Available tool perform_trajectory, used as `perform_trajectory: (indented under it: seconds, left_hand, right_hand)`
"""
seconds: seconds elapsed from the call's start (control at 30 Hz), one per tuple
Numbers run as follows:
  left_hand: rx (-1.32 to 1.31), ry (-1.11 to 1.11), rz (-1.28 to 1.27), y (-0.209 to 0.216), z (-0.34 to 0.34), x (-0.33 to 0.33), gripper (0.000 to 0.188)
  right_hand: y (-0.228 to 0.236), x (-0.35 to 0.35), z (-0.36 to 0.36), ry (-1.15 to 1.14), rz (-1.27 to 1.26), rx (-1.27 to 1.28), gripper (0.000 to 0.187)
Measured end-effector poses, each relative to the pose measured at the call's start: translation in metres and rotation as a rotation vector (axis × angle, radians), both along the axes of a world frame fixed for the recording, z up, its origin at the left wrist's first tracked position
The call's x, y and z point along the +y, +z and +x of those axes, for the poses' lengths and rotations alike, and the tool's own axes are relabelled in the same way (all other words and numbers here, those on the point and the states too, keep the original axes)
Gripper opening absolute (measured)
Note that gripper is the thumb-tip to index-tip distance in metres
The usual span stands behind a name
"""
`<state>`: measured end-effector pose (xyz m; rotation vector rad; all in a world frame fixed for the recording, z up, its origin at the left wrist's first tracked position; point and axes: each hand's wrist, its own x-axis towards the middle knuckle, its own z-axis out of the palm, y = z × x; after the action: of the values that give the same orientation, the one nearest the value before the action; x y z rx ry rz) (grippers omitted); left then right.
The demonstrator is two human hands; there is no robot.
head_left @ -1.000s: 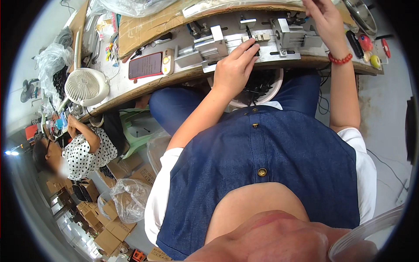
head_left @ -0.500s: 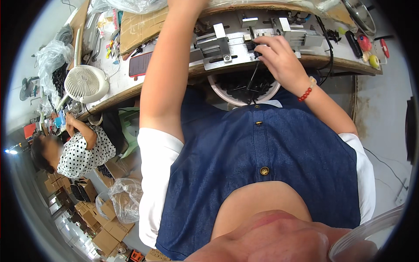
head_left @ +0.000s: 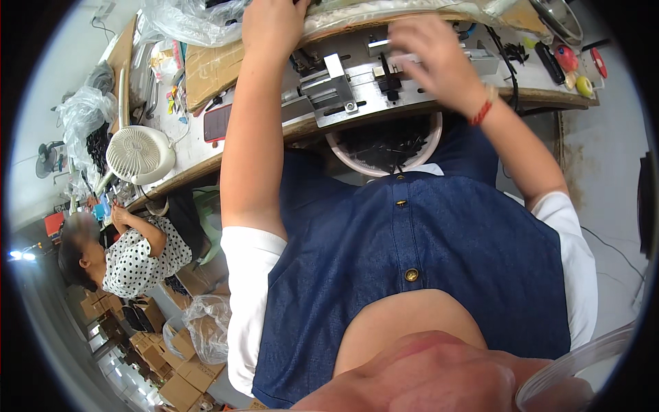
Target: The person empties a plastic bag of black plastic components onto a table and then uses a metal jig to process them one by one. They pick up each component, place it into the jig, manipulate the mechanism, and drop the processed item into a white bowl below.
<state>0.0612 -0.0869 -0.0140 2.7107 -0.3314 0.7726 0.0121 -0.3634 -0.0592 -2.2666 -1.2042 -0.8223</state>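
Observation:
My left hand (head_left: 273, 31) reaches to the top edge of the view, beside a clear plastic bag. Its fingertips are cut off there. My right hand (head_left: 436, 65), smeared by motion, hovers over the right part of a metal clamping jig (head_left: 333, 86). Its thumb and fingers look apart, with nothing visible between them. A small black piece (head_left: 389, 84) sits at the middle of the jig, left of my right hand and apart from it. Below the bench edge, a pale round basket (head_left: 334, 146) holds many thin black pieces (head_left: 381, 145).
To the left, the bench bears a phone (head_left: 217, 123), cardboard (head_left: 209, 69) and a white fan (head_left: 141, 154). Black cables (head_left: 511, 72), a black oblong case (head_left: 549, 63) and small round items lie right. Another person (head_left: 141, 250) sits at far left, near cardboard boxes (head_left: 180, 395).
My right hand has left the black piece and moved up and right. A thin rod that slanted from the jig toward the basket no longer shows there. My left hand has come lower into view.

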Motion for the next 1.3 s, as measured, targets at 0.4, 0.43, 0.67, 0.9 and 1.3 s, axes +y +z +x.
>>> perform_trajectory:
  seconds: [0.4,0.43,0.67,0.9,1.3]
  left_hand:
    - [0.180,-0.144,-0.542,0.015,-0.023,-0.007,0.013]
    - [0.141,-0.170,-0.641,0.012,-0.026,-0.009,0.013]
    - [-0.155,-0.358,-0.493,-0.037,-0.095,-0.061,0.017]
    - [0.027,-0.290,-0.511,-0.102,-0.132,-0.097,0.021]
    - [0.005,-0.253,-0.465,-0.110,-0.131,-0.104,0.023]
  right_hand:
    - [0.052,-0.003,0.129,-0.070,-0.079,0.142,0.019]
    - [0.047,-0.005,0.129,-0.098,-0.015,0.074,0.023]
    - [0.048,-0.018,0.096,-0.131,0.496,0.494,0.022]
    - [0.061,-0.010,0.063,0.078,0.650,0.547,0.014]
    - [0.058,-0.019,0.020,0.132,0.632,0.581,0.016]
